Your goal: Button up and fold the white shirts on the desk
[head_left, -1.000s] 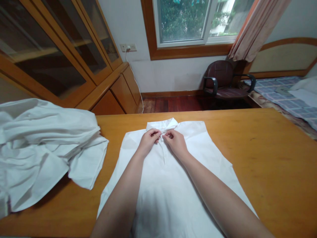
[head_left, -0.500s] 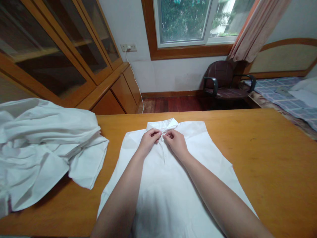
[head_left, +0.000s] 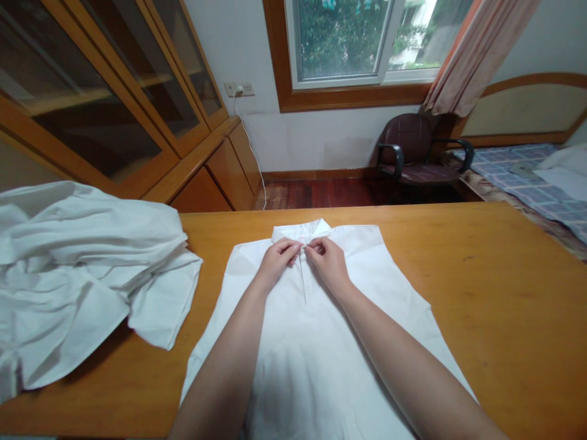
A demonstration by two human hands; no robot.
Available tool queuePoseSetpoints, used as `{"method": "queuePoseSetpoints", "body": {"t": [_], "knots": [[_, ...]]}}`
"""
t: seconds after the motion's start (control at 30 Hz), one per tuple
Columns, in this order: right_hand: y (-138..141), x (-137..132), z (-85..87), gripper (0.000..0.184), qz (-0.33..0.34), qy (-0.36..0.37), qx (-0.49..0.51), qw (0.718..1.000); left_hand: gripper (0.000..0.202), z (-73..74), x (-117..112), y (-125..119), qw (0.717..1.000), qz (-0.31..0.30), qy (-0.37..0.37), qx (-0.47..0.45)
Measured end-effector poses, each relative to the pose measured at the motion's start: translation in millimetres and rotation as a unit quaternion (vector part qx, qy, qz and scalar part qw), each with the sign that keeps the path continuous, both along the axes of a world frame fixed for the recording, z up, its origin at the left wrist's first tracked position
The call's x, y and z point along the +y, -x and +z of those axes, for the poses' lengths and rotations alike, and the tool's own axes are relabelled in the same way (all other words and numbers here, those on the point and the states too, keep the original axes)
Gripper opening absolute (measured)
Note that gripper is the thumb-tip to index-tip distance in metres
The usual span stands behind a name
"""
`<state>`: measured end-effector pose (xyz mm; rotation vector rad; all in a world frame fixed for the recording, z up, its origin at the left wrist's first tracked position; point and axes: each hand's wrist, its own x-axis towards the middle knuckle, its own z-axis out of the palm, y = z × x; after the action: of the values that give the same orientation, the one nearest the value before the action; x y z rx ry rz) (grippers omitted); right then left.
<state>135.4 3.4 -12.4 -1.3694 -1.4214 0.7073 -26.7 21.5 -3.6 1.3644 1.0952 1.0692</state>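
Note:
A white collared shirt (head_left: 316,348) lies flat, front up, on the wooden table (head_left: 495,293), its collar (head_left: 300,230) pointing away from me. My left hand (head_left: 277,260) and my right hand (head_left: 326,260) meet just below the collar. Both pinch the fabric of the placket at the top, fingertips almost touching. Whatever small thing sits between the fingertips is too small to make out. My forearms rest over the shirt's body.
A heap of crumpled white garments (head_left: 77,275) covers the table's left side. Behind the table stand a glass-door wooden cabinet (head_left: 105,104), a dark armchair (head_left: 415,150) under the window, and a bed (head_left: 536,183) at right.
Almost nothing differs. Both hands stay pinched at the top of the placket, with only slight finger movement.

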Motion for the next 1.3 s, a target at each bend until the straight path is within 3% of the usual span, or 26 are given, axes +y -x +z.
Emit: {"method": "queuePoseSetpoints", "body": {"t": [0.1, 0.2, 0.3, 0.37, 0.63, 0.83, 1.03, 1.17, 1.3], "knots": [[-2.2, -0.3, 0.3, 0.027, -0.037, -0.022, 0.017, 0.999, 0.028, -1.3, 0.0, 0.5, 0.999, 0.002, 0.027, -0.018], [-4.0, -0.9, 0.0, 0.042, -0.01, -0.022, 0.004, 1.0, 0.024, -0.6, -1.3, 0.7, 0.999, -0.01, 0.036, -0.029], [-4.1, -1.6, 0.1, 0.035, 0.018, -0.001, -0.037, 0.999, 0.02, 0.5, -2.3, 0.6, 0.999, 0.001, 0.035, -0.039], [-4.1, -2.1, 1.2, 0.028, 0.002, 0.013, -0.044, 0.999, 0.021, -0.2, -1.8, 0.3, 0.999, 0.018, 0.027, -0.039], [-12.2, -5.7, 7.3, 0.018, -0.109, -0.022, 0.073, 0.991, 0.016, -11.8, 4.4, -0.8, 0.992, 0.08, -0.065, 0.07], [-14.3, -4.0, 4.9, 0.023, -0.096, -0.035, 0.101, 0.99, 0.015, -13.9, 4.3, -1.0, 0.989, 0.08, -0.084, 0.087], [-13.4, 0.0, -1.3, 0.039, -0.02, -0.055, 0.121, 0.991, 0.016, -13.2, 5.9, 0.7, 0.989, 0.083, -0.082, 0.086], [-25.9, -11.7, 0.4, 0.023, 0.114, -0.023, -0.043, 0.992, 0.015, -11.0, 5.1, 3.2, 0.993, 0.088, -0.067, 0.044], [-57.4, -36.4, 9.4, 0.015, 0.231, -0.065, -0.218, 0.946, 0.013, -10.3, 4.6, 3.1, 0.994, 0.093, -0.054, 0.021]]}}
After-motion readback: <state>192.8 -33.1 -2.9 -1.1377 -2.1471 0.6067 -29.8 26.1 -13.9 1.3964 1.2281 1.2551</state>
